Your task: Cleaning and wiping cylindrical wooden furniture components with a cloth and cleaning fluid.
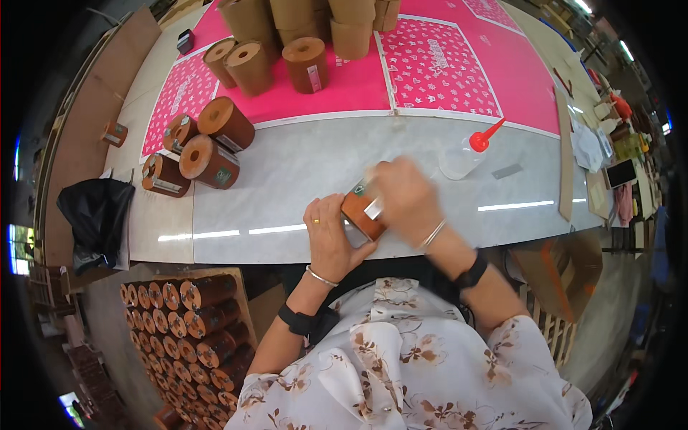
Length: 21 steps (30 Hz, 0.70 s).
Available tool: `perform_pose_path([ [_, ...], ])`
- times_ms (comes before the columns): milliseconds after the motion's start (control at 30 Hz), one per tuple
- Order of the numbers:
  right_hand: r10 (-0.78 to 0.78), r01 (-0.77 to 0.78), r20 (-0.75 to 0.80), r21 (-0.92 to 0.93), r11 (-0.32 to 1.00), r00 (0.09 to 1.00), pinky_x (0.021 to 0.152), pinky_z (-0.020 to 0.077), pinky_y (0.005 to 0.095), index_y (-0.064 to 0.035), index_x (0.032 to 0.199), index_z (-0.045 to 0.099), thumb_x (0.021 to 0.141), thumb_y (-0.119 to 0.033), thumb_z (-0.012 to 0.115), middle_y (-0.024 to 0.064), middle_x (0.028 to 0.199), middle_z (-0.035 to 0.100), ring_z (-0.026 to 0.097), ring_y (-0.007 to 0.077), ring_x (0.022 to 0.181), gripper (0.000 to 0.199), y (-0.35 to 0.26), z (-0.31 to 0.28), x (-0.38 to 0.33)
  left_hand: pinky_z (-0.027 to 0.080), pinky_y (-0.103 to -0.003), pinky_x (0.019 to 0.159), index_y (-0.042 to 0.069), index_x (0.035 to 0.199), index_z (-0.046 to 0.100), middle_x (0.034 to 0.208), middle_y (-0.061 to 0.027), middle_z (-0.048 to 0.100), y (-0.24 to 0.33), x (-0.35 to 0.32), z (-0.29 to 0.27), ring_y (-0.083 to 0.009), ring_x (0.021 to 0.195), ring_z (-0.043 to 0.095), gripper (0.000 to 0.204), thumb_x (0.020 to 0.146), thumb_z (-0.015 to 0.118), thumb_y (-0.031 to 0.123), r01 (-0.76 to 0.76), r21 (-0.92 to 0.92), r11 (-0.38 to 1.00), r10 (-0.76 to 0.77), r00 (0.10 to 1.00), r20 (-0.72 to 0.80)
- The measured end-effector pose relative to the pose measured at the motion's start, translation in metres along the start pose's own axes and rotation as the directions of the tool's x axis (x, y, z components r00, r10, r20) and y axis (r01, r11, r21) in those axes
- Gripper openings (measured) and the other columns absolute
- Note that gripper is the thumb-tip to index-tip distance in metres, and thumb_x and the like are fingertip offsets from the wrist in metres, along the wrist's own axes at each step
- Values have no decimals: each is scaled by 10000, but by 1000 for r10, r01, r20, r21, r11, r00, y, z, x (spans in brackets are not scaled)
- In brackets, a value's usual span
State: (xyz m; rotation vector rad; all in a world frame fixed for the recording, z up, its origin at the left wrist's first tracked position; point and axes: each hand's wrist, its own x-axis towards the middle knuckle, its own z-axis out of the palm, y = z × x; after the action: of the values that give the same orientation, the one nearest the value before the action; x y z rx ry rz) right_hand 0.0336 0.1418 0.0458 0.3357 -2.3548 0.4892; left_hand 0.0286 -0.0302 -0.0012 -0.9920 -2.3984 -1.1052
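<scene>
At the near edge of the grey table, the left hand and right hand both close their fingers around a brown roll held between them. Below left, a crate of stacked brown rolls sits beside the person. Farther out, four rolls lie on their sides to the left, and a clear squeeze bottle with a red nozzle lies right. Beyond, upright rolls stand on pink patterned sheets.

Glossy grey tabletop; matt brown paper roll.
</scene>
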Motion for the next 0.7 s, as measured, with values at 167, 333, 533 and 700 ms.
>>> perform_pose_path([
  [167,112,-104,74,-113,988,991,556,479,394,-93,943,590,766,-76,611,101,791,514,568,297,688,179,2,-11,7,313,-497,986,-7,1281,389,1185,-187,485,-4,-1,6,-394,1103,443,898,556,850,250,28,-9,1000,-27,999,37],
  [333,48,-49,77,5,999,996,554,472,395,-93,955,595,794,-78,601,110,797,500,566,298,684,161,-14,-1,7,310,-530,1009,-10,1265,402,1162,-178,504,-4,-1,3,-354,1074,489,927,496,864,222,-7,-23,1000,6,999,-47],
  [533,202,-194,143,-72,978,969,615,485,404,-74,867,606,810,-134,620,119,847,544,559,289,729,84,53,-17,-6,420,-395,940,-5,1310,397,1173,-181,491,-6,6,-29,-333,1062,507,885,577,854,184,70,-129,989,-78,995,-56],
  [700,434,-452,125,224,863,892,671,483,385,-65,929,618,850,-129,603,119,868,572,571,310,749,102,45,-25,-20,468,-402,857,-4,1320,382,1111,-189,482,-3,46,-59,-343,1023,513,870,605,833,202,82,-141,987,-77,996,40],
])
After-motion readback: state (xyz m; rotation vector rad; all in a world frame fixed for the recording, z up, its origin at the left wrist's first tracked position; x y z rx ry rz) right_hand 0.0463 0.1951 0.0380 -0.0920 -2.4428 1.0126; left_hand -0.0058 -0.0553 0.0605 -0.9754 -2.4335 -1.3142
